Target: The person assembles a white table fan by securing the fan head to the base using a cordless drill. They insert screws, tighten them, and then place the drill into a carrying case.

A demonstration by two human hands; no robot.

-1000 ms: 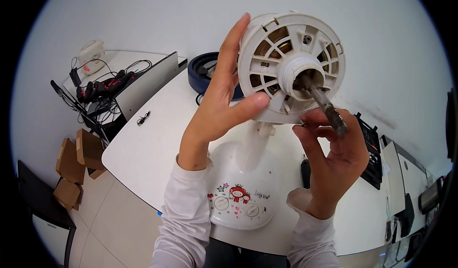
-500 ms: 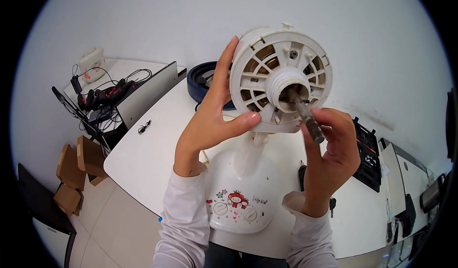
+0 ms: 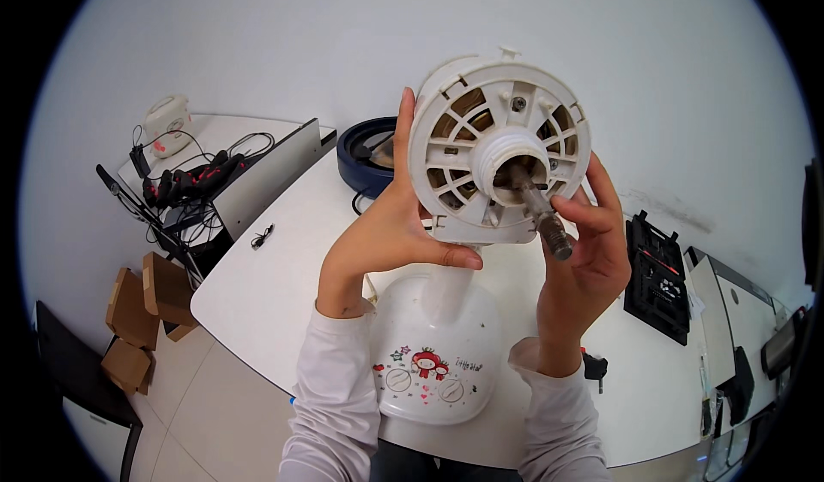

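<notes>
A white desk fan stands before me with its motor housing (image 3: pixel 439 151) bare: no blades or cage sit on its front. From the threaded collar (image 3: pixel 486 169) in its middle a worn metal shaft (image 3: pixel 539 207) sticks out toward me. My left hand (image 3: pixel 369 235) is closed round the housing's left side, thumb under its lower edge. On the right side, my right hand (image 3: pixel 585 267) holds the housing's lower edge, some fingers reaching behind it, with a fingertip close beside the shaft. Below is the white fan base (image 3: pixel 472 388) with two dials and strawberry pictures.
Behind the fan lies a dark blue round part (image 3: pixel 356 173). An open black tool case (image 3: pixel 659 280) is at the right, a black-handled tool (image 3: pixel 594 366) near my right wrist. A small black cable (image 3: pixel 263 236) lies left. Cardboard boxes (image 3: pixel 129 315) stand on the floor.
My right hand has shifted from the shaft's side up to the housing's right edge. My left thumb has slid from the housing's front to beneath it. The housing has turned slightly.
</notes>
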